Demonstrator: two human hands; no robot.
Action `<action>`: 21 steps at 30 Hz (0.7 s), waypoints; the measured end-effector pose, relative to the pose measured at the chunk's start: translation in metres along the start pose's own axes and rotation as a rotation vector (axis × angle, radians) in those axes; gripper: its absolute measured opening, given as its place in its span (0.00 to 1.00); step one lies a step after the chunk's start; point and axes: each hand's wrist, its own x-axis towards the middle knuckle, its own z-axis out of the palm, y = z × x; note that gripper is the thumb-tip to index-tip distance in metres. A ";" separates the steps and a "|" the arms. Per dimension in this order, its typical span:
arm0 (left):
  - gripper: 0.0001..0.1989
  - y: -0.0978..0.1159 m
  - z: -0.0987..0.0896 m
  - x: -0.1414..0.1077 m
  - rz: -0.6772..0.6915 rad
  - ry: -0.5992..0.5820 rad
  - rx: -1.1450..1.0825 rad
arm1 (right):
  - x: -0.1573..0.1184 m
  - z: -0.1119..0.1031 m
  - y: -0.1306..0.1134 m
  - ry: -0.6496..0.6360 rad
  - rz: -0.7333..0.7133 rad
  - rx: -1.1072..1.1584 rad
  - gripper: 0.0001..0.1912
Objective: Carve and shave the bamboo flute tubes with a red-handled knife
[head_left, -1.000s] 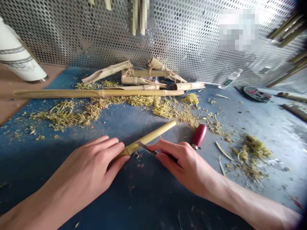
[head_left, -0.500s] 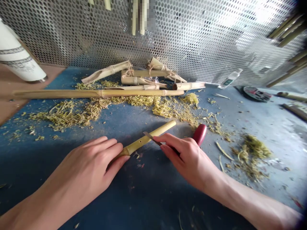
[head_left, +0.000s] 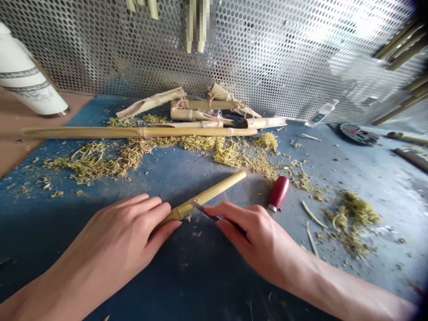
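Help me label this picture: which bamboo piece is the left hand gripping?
The front bamboo piece, slanting away from the left hand; the long bamboo pole and the cut bamboo pieces behind that pole have no hand on them.

Bamboo stick (head_left: 214, 192) on table (head_left: 194, 281), shavings (head_left: 100, 162) behind

Smooth bamboo piece (head_left: 217, 190); metal blade (head_left: 201, 208); glossy handle (head_left: 279, 191).

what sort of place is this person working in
Likely a bamboo craft workbench: a bamboo stick in the left hand, a thin blade in the right hand, and heaps of what look like shavings.
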 end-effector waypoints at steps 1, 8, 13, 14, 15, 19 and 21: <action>0.25 0.000 0.000 0.000 -0.008 -0.012 -0.005 | 0.000 0.000 0.000 -0.007 -0.002 0.005 0.17; 0.25 0.001 -0.002 0.001 -0.028 -0.061 0.000 | 0.001 -0.001 -0.002 -0.005 0.017 -0.024 0.17; 0.25 0.001 -0.002 0.003 -0.009 -0.033 -0.004 | 0.002 -0.001 -0.003 -0.033 0.009 0.009 0.17; 0.25 0.001 -0.002 0.003 -0.007 -0.031 -0.003 | 0.002 -0.001 -0.003 -0.022 0.012 0.001 0.18; 0.25 0.001 -0.002 0.003 -0.007 -0.032 -0.002 | 0.002 -0.001 -0.003 -0.013 0.011 -0.008 0.18; 0.25 0.001 -0.002 0.002 0.002 -0.015 -0.003 | 0.001 0.001 -0.004 -0.024 -0.014 -0.020 0.18; 0.24 0.001 -0.001 0.002 0.005 -0.010 -0.009 | 0.002 0.001 -0.005 0.014 -0.015 -0.043 0.18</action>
